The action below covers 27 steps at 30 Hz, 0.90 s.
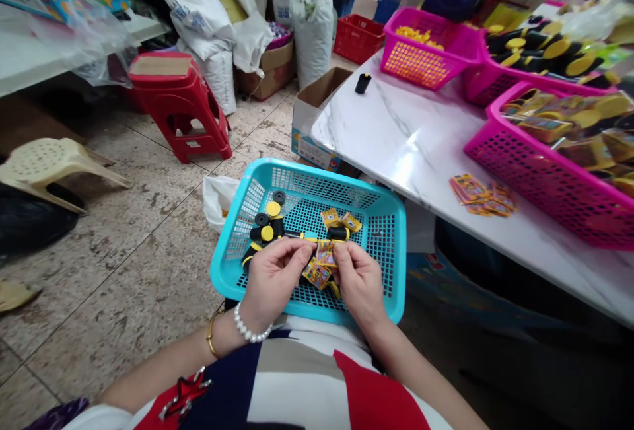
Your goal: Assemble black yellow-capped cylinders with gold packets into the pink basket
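Note:
A turquoise mesh basket (386,218) rests on my lap. Inside lie black-and-yellow cylindrical toy parts (267,222) and several small orange printed packets (341,220). My left hand (272,278) and my right hand (359,278) meet over the basket's near half, fingers closed. Together they pinch a thin yellow-and-black rod (321,237) with a small orange packet (324,255) held against it. More packets (317,275) lie just under my fingers. A pearl bracelet and a gold bangle sit on my left wrist.
A white marble-look table (421,146) at right carries pink baskets (545,185) of packets and black-yellow parts, a loose pile of packets (483,193) and a black cap (362,83). A red stool (183,103), a beige stool (49,162), sacks and boxes stand on the tiled floor.

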### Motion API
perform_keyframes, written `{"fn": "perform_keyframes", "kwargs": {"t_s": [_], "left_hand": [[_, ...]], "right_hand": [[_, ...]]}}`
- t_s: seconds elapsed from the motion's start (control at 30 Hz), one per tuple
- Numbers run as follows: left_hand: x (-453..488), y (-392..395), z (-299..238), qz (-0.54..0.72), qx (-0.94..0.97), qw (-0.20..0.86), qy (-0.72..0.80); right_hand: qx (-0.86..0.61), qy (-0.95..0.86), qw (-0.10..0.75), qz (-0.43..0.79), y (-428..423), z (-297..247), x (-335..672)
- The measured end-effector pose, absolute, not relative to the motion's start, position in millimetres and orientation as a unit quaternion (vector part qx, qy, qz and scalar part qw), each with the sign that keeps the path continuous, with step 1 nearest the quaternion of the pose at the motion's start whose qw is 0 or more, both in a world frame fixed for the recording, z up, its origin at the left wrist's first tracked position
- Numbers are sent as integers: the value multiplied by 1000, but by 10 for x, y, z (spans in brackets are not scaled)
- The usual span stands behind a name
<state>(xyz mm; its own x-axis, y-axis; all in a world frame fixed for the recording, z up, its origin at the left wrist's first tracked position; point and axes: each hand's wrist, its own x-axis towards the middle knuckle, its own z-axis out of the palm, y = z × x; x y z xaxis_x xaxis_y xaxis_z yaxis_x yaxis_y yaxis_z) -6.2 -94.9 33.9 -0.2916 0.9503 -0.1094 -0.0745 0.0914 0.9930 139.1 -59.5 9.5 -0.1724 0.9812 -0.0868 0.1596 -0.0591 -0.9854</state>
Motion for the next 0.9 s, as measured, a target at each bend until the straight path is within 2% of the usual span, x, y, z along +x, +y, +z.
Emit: {"fn": "perform_keyframes", "kwargs": {"t_s": [0.17, 0.53, 0.73, 0.9], "left_hand": [[-73, -957, 309, 554, 449, 387, 585], [-110, -926, 253, 506, 404, 454, 612], [-160, -906, 294, 464, 332, 555, 606], [-187, -859, 339, 458, 322, 582, 590]], "right_hand": [[-504, -579, 400, 501, -610, 70, 1392], [-444, -694, 384, 416, -644, 132, 1364], [-409, -756, 291, 420, -363, 290, 1685], [-475, -817, 219, 245, -109, 338, 1910]]}}
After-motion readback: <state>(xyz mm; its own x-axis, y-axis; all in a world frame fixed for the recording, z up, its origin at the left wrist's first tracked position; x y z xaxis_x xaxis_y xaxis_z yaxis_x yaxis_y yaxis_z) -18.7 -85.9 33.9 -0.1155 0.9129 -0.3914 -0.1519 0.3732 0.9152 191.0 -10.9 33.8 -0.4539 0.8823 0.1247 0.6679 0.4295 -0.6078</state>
